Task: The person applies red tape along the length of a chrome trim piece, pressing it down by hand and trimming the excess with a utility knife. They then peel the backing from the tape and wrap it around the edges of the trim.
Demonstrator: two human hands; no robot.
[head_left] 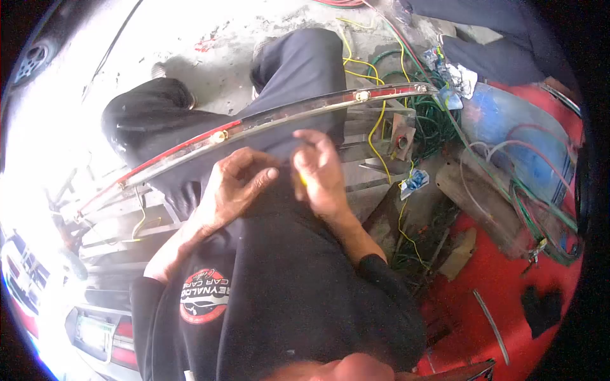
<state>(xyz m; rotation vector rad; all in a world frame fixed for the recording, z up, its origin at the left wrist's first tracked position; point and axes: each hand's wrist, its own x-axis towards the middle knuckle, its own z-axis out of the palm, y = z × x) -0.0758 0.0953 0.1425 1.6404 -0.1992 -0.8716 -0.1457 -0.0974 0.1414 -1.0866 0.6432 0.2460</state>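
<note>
A long, curved trim strip (292, 108), red and black with a pale edge, lies across my lap. Light-coloured clips (219, 136) are spaced along it. My left hand (238, 181) is just below the strip, its fingers loosely bent and the thumb apart, with nothing visible in it. To its right, my right hand (319, 174) is closed and somewhat blurred. A bit of a small yellow thing (303, 181) shows at its palm, mostly hidden by the fingers, so its kind does not show. Neither hand visibly touches the strip.
Wooden slats (365, 152) are beneath me. On the right are a yellow cord (375, 136), coiled green hose (438, 136), a blue drum (515, 133) and a red panel (502, 298). A parked car (101, 336) stands lower left. Another person's dark-clothed leg (489, 57) shows upper right.
</note>
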